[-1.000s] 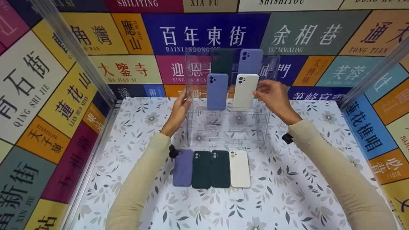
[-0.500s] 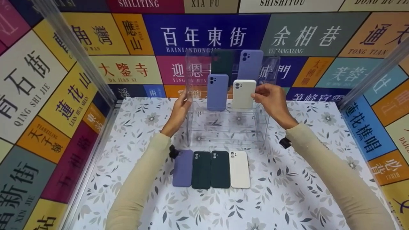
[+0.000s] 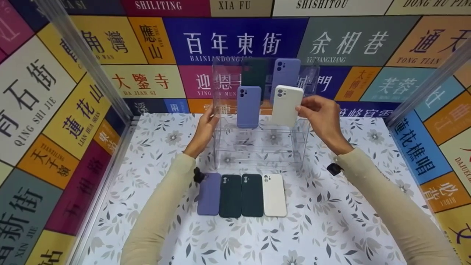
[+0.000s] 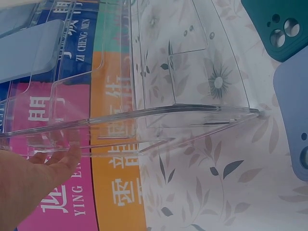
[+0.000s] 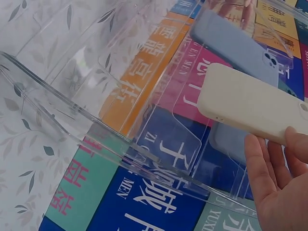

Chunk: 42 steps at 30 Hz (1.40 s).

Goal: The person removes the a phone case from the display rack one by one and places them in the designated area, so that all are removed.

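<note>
In my right hand [image 3: 323,116] I pinch a white phone case [image 3: 288,105] by its right edge, thumb in front. The case leans slightly, in front of the clear tiered display stand [image 3: 304,147]; the right wrist view shows its lower end free in the air. My left hand [image 3: 203,130] holds the left side of the stand, and the left wrist view has its fingers [image 4: 72,156] at the panel's edge. A lilac phone case [image 3: 249,106] stands on the tier to the left of the white one. Behind are a dark green case [image 3: 254,75] and another lilac case [image 3: 287,71].
On the floral tabletop [image 3: 239,243], before the stand, several phone cases lie in a row: a purple one [image 3: 209,195], a dark green one [image 3: 230,197], a second dark green one [image 3: 252,197] and a white one [image 3: 275,195]. Sign-printed panels [image 3: 235,36] enclose the back and sides.
The white case first dipped lower in the stand, then rose and shifted right, away from the tier, with my right hand. My left hand has stayed at the stand's side.
</note>
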Each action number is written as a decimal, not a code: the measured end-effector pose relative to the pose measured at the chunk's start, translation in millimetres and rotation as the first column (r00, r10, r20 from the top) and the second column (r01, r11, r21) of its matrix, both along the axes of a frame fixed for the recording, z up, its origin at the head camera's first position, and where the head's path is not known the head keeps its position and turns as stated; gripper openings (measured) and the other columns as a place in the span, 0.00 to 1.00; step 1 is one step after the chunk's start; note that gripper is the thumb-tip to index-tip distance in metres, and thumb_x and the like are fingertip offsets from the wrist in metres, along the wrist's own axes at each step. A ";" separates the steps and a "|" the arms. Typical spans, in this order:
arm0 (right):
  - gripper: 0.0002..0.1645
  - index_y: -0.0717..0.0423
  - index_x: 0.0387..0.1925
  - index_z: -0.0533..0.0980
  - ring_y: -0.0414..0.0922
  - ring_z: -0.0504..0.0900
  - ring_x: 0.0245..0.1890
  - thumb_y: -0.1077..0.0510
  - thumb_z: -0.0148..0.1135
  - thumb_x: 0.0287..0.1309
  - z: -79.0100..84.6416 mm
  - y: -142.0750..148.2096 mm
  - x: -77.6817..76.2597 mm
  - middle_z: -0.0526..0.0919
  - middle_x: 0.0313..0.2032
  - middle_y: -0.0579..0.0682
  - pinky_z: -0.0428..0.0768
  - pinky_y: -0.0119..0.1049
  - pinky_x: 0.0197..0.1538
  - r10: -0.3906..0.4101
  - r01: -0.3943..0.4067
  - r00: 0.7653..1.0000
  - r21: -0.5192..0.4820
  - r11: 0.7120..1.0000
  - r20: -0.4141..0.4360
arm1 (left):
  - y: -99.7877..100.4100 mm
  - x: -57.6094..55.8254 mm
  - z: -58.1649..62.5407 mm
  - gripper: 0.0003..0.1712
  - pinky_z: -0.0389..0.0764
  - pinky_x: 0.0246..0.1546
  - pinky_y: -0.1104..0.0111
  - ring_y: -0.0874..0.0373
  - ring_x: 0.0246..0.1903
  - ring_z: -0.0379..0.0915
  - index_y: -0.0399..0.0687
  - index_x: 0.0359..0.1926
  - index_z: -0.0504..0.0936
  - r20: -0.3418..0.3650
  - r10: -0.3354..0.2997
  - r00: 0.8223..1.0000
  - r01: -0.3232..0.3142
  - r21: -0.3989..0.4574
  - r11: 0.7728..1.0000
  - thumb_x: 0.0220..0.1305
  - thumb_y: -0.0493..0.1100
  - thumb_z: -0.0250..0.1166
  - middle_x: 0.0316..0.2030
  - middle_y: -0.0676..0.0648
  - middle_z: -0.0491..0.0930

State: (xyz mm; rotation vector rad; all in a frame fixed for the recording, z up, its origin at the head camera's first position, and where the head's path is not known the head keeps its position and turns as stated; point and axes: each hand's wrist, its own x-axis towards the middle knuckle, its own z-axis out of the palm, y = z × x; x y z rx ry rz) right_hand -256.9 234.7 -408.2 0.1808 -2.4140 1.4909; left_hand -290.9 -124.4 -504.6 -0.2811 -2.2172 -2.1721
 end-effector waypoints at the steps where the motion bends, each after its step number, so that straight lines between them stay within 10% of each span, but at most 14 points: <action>1: 0.12 0.61 0.49 0.89 0.40 0.91 0.39 0.59 0.77 0.70 -0.2 1.7 2.1 0.92 0.45 0.57 0.88 0.27 0.47 -0.001 0.001 1.000 0.002 1.000 0.000 | -0.3 0.0 -0.1 0.37 0.61 0.82 0.46 0.37 0.82 0.58 0.45 0.90 0.49 0.002 -0.001 1.000 0.001 -0.001 1.000 0.88 0.39 0.50 0.86 0.37 0.56; 16: 0.16 0.62 0.53 0.89 0.39 0.91 0.40 0.56 0.77 0.71 -14.5 31.6 23.2 0.92 0.47 0.58 0.88 0.27 0.46 -0.003 0.002 0.999 0.007 1.000 0.037 | -0.7 -2.2 1.7 0.37 0.60 0.82 0.46 0.38 0.82 0.57 0.47 0.90 0.51 -0.011 -0.004 1.000 0.004 -0.013 1.000 0.88 0.38 0.49 0.86 0.37 0.56; 42: 0.11 0.70 0.47 0.89 0.32 0.88 0.34 0.65 0.77 0.67 -98.8 52.7 67.1 0.91 0.42 0.66 0.88 0.26 0.39 0.068 -0.071 0.990 0.018 0.997 0.126 | -2.1 1.3 -0.8 0.38 0.62 0.81 0.47 0.40 0.80 0.62 0.48 0.90 0.48 -0.005 -0.020 1.000 0.020 -0.015 1.000 0.89 0.42 0.50 0.85 0.39 0.57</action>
